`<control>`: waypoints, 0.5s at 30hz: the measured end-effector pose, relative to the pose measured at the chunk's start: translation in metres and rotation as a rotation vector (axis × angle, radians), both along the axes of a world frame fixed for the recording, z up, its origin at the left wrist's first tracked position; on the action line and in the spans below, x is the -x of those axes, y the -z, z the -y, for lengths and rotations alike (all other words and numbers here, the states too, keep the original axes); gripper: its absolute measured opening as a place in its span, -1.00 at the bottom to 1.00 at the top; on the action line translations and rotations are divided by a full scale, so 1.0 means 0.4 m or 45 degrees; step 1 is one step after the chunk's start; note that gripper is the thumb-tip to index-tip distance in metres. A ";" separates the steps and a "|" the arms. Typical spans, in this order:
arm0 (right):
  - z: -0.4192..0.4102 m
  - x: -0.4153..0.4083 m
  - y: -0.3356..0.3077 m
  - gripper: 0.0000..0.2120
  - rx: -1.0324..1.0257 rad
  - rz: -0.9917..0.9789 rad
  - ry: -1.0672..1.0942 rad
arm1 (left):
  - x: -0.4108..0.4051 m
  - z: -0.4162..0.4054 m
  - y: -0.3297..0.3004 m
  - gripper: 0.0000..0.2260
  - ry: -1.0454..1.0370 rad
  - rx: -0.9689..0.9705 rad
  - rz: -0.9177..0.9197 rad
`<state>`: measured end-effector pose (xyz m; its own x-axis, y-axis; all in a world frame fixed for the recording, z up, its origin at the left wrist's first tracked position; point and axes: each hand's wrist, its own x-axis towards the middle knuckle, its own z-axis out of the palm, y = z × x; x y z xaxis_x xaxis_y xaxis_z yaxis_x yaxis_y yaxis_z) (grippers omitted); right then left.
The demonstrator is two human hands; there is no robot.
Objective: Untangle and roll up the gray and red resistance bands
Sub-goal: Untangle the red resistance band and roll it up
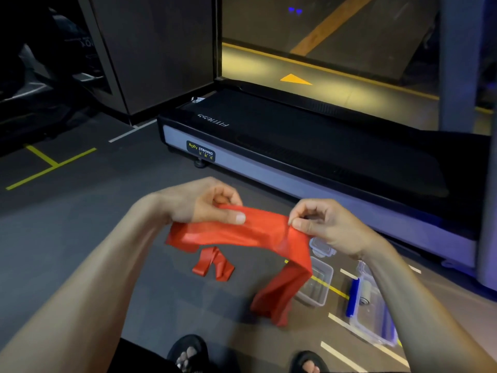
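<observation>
While stretched flat between both hands above the dark floor [113, 238], red resistance band [258, 232] held just this side of the treadmill [309, 146], level with its near long edge; left hand [204, 203] pinching the band's upper edge, thumb laid straight over the front and fingers curled behind; right hand [325, 224] nipping the other end of the taut span, thumb and forefinger pressed together on a small fold, remaining fingers loosely curled and gripping nothing; beyond the right hand, band drooping in a long loose fall toward the floor, folding on itself nearer the feet than the treadmill; beyond the left hand, a shorter tail hanging down, its twisted end lying on the floor below the span; gray band not identifiable anywhere with certainty; clear plastic box [317, 286] standing on the floor beside the treadmill's near edge, partly hidden behind the hanging red fall; second clear tub [373, 313] with blue clips farther along the same side, under the right forearm, holding a small rolled object too dim to name; yellow floor lines [51, 165] off the treadmill's left end; two feet in dark sandals [188, 351] at the bottom, well back from the treadmill
</observation>
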<state>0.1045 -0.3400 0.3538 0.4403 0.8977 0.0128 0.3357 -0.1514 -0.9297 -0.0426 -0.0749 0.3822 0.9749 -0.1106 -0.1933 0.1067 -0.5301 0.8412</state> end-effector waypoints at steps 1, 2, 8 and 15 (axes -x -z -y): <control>0.005 -0.006 0.002 -0.95 -0.009 0.011 0.013 | 0.009 -0.007 0.005 -0.76 0.013 -0.016 -0.035; 0.006 -0.005 0.000 -0.97 -0.009 0.020 0.009 | 0.013 -0.012 0.012 -0.74 0.016 -0.062 -0.065; -0.015 0.007 -0.002 -0.96 0.009 0.057 -0.017 | -0.008 -0.002 0.021 -0.75 0.052 -0.620 -0.262; -0.002 -0.003 -0.014 -0.95 -0.050 0.111 0.039 | 0.024 -0.009 -0.029 -0.81 0.196 -0.123 -0.443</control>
